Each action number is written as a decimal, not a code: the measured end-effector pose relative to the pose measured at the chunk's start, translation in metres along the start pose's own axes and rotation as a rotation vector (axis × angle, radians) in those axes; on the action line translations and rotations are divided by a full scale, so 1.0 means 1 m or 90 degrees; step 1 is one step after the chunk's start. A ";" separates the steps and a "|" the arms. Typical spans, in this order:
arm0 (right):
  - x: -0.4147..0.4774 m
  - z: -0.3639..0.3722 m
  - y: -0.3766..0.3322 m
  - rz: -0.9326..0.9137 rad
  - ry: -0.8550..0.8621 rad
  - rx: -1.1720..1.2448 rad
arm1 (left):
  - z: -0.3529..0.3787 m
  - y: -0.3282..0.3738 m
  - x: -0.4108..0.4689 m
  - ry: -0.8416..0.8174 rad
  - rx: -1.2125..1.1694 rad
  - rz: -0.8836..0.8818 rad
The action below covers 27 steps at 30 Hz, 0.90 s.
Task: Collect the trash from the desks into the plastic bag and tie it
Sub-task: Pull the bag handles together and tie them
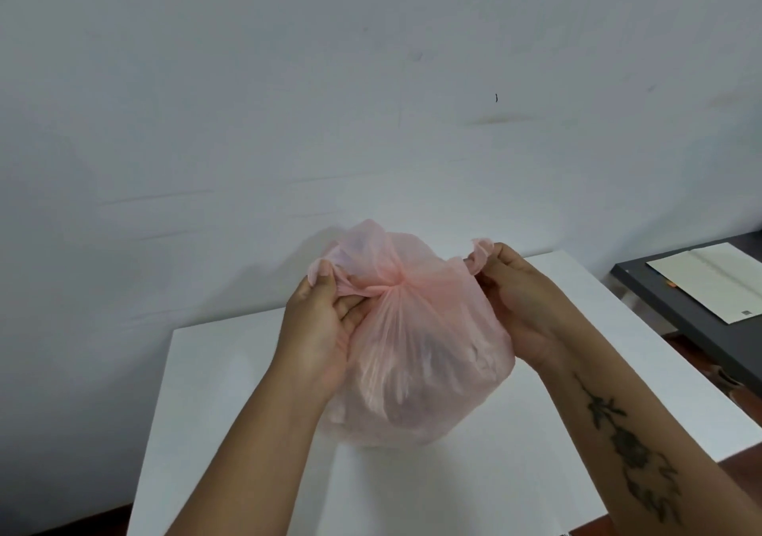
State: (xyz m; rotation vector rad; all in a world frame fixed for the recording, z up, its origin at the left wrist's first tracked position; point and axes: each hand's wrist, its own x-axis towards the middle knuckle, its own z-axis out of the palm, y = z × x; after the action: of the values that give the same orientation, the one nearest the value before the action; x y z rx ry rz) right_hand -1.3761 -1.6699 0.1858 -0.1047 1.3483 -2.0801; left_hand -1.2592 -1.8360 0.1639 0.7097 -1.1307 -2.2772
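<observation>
My left hand and right hand each pinch an end of the pink bag on the counter, and I think pulling too hard could tear it.

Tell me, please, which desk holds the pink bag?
The white desk in the middle bears the pink bag; the dark grey desk at right bears pale paper.

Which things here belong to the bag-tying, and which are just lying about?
In the job: thin pink plastic bag, left hand and right hand gripping its top flaps, white desk under it.
Lying about: cream paper sheet on dark grey desk.
</observation>
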 end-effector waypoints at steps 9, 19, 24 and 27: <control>-0.006 0.027 -0.014 -0.150 0.028 -0.210 | -0.022 0.014 -0.006 0.028 0.263 0.113; 0.006 0.055 0.026 -0.267 -0.057 -1.179 | -0.007 0.026 -0.003 -0.047 0.382 0.233; 0.017 0.029 0.039 -0.288 -0.046 -1.304 | -0.073 -0.026 0.013 0.143 0.519 -0.020; 0.020 0.005 0.055 -0.231 -0.092 -1.175 | -0.075 -0.050 0.003 0.077 0.395 -0.104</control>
State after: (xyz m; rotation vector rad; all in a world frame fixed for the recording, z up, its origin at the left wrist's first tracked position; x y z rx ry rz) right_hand -1.3638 -1.6993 0.1368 -1.2348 2.7238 -0.3206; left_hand -1.2235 -1.8533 0.0829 1.1881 -1.7956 -1.9643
